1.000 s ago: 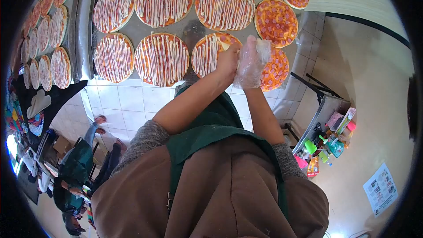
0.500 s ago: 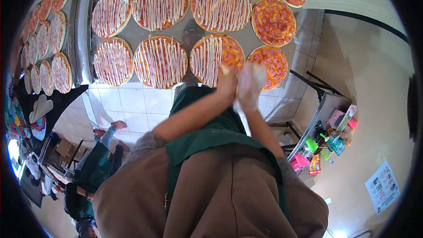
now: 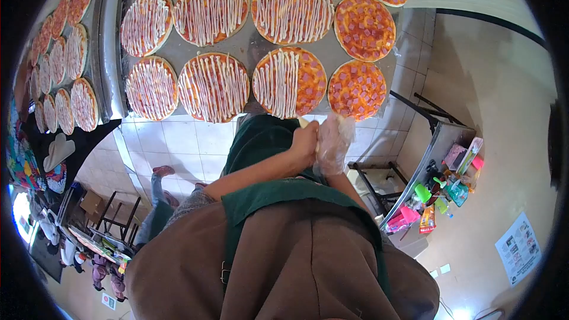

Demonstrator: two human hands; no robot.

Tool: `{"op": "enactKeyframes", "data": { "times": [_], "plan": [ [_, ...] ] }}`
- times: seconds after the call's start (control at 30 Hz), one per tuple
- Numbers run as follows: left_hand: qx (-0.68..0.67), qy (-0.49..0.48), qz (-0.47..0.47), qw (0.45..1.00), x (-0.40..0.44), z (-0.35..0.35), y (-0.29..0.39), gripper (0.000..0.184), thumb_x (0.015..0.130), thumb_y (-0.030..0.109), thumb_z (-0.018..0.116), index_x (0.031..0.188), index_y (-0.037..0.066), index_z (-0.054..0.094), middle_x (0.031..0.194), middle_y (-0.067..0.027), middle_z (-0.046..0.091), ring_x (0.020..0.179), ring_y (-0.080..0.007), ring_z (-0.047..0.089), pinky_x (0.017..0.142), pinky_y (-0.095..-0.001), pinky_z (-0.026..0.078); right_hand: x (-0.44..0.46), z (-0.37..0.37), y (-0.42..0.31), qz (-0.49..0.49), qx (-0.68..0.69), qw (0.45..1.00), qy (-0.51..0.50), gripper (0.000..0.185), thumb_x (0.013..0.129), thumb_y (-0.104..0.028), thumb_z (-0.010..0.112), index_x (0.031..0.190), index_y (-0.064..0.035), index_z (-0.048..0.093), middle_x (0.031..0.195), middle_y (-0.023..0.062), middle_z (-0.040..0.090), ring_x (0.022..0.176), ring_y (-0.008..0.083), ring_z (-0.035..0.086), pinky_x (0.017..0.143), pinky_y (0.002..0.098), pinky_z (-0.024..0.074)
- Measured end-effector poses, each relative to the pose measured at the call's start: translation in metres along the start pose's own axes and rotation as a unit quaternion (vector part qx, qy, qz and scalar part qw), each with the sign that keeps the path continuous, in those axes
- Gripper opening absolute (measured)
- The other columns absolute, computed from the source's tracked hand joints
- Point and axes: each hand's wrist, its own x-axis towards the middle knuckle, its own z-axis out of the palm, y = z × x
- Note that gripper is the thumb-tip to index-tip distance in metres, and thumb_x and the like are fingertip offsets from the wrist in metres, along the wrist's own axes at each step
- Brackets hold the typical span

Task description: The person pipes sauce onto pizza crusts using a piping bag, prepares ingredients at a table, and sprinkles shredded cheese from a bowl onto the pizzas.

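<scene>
Both of my hands are together just below the front edge of a metal table [image 3: 252, 47]. My bare left hand [image 3: 304, 144] is wrapped round something whose pale tip [image 3: 303, 122] pokes out above the fingers. My right hand [image 3: 333, 145], in a clear plastic glove, is closed against it; what it grips is hidden. Above them lies a half-striped pizza [image 3: 289, 82], white lines on its left half and bare ham cubes on its right. A ham pizza [image 3: 357, 90] without lines is beside it. Fully striped pizzas [image 3: 214, 88] lie to the left.
Another tray of pizzas [image 3: 85, 104] stands at the far left. To the right, a small table [image 3: 431, 163] bears bottles and coloured packets. A black metal stand [image 3: 118, 219] is at lower left, near another person's legs [image 3: 159, 192]. A paper sheet [image 3: 518, 249] is at lower right.
Both hands have moved down from over the half-striped pizza to below the table's edge, uncovering its right half. The other person at lower left has mostly passed behind my body.
</scene>
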Motion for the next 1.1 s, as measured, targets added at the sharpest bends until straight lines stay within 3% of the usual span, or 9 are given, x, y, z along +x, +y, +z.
{"op": "enactKeyframes", "data": {
  "times": [0.17, 0.3, 0.37, 0.5, 0.6, 0.8, 0.9, 1.03, 1.1],
  "plan": [
    [-0.052, -0.019, 0.002, 0.998, 0.062, 0.027, 0.066, 0.026, 0.079, 0.012, 0.051, 0.095, -0.007, 0.054, 0.080, -0.0076, 0.056, 0.072, -0.0179, 0.056, 0.063, -0.0319, 0.047, 0.095, 0.015, 0.007, 0.122, 0.261, 0.957, 0.012, 0.026, 0.084, -0.008, 0.050, 0.107, 0.0021, 0.056, 0.080, 0.0165, 0.054, 0.075, 0.0370, 0.051, 0.075, 0.0507, 0.0402],
    [-0.029, -0.014, 0.040, 0.999, 0.043, 0.008, -0.015, 0.020, 0.079, 0.012, 0.051, 0.091, -0.005, 0.053, 0.079, -0.0066, 0.055, 0.071, -0.0173, 0.055, 0.061, -0.0328, 0.046, 0.040, -0.009, 0.002, -0.064, -0.053, 0.995, 0.057, 0.032, 0.083, -0.009, 0.050, 0.113, 0.0010, 0.052, 0.081, 0.0141, 0.053, 0.078, 0.0336, 0.051, 0.074, 0.0478, 0.0398],
    [-0.051, 0.009, -0.025, 0.998, 0.007, 0.007, -0.017, 0.016, 0.079, 0.012, 0.051, 0.086, -0.003, 0.052, 0.078, -0.0063, 0.055, 0.070, -0.0164, 0.054, 0.059, -0.0329, 0.045, -0.009, 0.024, 0.032, 0.073, 0.084, 0.994, 0.017, 0.034, 0.083, -0.009, 0.050, 0.116, 0.0009, 0.050, 0.080, 0.0138, 0.052, 0.078, 0.0331, 0.051, 0.073, 0.0477, 0.0390],
    [0.007, -0.024, 0.024, 0.999, 0.028, 0.032, 0.052, 0.021, 0.080, 0.016, 0.050, 0.084, -0.004, 0.056, 0.079, -0.0087, 0.056, 0.072, -0.0171, 0.055, 0.062, -0.0325, 0.046, 0.080, -0.013, 0.002, -0.088, -0.001, 0.991, 0.105, 0.028, 0.084, -0.010, 0.050, 0.109, 0.0010, 0.051, 0.077, 0.0137, 0.050, 0.075, 0.0332, 0.049, 0.070, 0.0473, 0.0375],
    [-0.006, -0.060, 0.029, 0.998, 0.053, 0.038, 0.067, 0.023, 0.081, 0.017, 0.050, 0.084, -0.004, 0.058, 0.079, -0.0093, 0.055, 0.073, -0.0172, 0.055, 0.065, -0.0318, 0.046, 0.095, 0.002, 0.013, -0.032, 0.145, 0.985, 0.088, 0.027, 0.082, -0.011, 0.051, 0.106, 0.0007, 0.052, 0.079, 0.0153, 0.050, 0.078, 0.0356, 0.047, 0.076, 0.0478, 0.0363],
    [-0.048, 0.008, -0.033, 0.998, 0.006, 0.021, -0.012, 0.024, 0.079, 0.018, 0.051, 0.083, -0.006, 0.058, 0.077, -0.0100, 0.056, 0.071, -0.0178, 0.055, 0.063, -0.0332, 0.046, 0.012, -0.014, 0.013, 0.047, -0.044, 0.997, -0.042, 0.033, 0.079, -0.008, 0.053, 0.110, 0.0022, 0.051, 0.080, 0.0157, 0.050, 0.078, 0.0351, 0.048, 0.079, 0.0477, 0.0367],
    [-0.010, 0.027, 0.011, 1.000, 0.033, 0.049, 0.045, 0.027, 0.078, 0.019, 0.052, 0.078, -0.007, 0.058, 0.071, -0.0110, 0.056, 0.063, -0.0195, 0.054, 0.058, -0.0362, 0.045, 0.075, -0.001, 0.024, -0.070, -0.005, 0.989, 0.128, 0.032, 0.077, -0.008, 0.055, 0.106, 0.0031, 0.052, 0.078, 0.0155, 0.048, 0.076, 0.0341, 0.047, 0.077, 0.0466, 0.0376],
    [0.091, 0.056, 0.019, 0.994, 0.032, 0.047, 0.039, 0.034, 0.080, 0.025, 0.052, 0.083, -0.008, 0.057, 0.073, -0.0131, 0.056, 0.065, -0.0203, 0.054, 0.057, -0.0374, 0.045, 0.067, 0.001, 0.026, -0.007, 0.090, 0.991, 0.097, 0.033, 0.076, -0.009, 0.055, 0.106, 0.0029, 0.052, 0.074, 0.0151, 0.045, 0.074, 0.0335, 0.047, 0.075, 0.0448, 0.0383],
    [-0.033, 0.009, 0.028, 0.999, 0.025, 0.035, -0.009, 0.034, 0.080, 0.025, 0.053, 0.086, -0.008, 0.057, 0.076, -0.0126, 0.056, 0.067, -0.0192, 0.053, 0.057, -0.0368, 0.045, 0.025, -0.001, 0.033, 0.039, 0.106, 0.993, 0.039, 0.033, 0.077, -0.009, 0.054, 0.107, 0.0028, 0.051, 0.074, 0.0150, 0.044, 0.073, 0.0329, 0.046, 0.072, 0.0439, 0.0378]
  ]
}}
